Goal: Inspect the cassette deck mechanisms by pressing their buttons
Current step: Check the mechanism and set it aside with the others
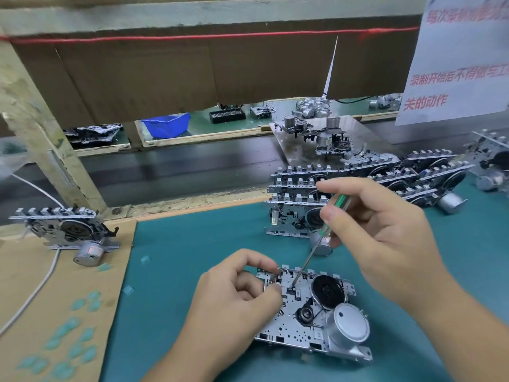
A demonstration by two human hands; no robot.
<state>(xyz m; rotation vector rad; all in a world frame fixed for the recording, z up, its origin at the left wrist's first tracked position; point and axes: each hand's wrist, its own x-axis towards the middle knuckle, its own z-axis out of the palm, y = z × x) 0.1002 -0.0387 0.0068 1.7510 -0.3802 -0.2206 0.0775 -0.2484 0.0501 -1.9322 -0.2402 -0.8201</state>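
Observation:
A metal cassette deck mechanism (303, 321) lies flat on the teal mat (192, 244) in front of me, its black flywheel and silver motor to the right. My left hand (234, 293) grips its upper left corner, thumb and forefinger pinching the edge by the button row. My right hand (380, 227) holds a green-handled screwdriver (330, 219), whose thin shaft slants down so the tip touches the mechanism's top plate just below the buttons.
A stack of cassette mechanisms (300, 199) stands behind my right hand, with more piled at the right (429, 175). Another mechanism (68, 230) sits on brown cardboard at the left, beside a white cable (41, 288). A blue bin (166, 124) sits across the conveyor.

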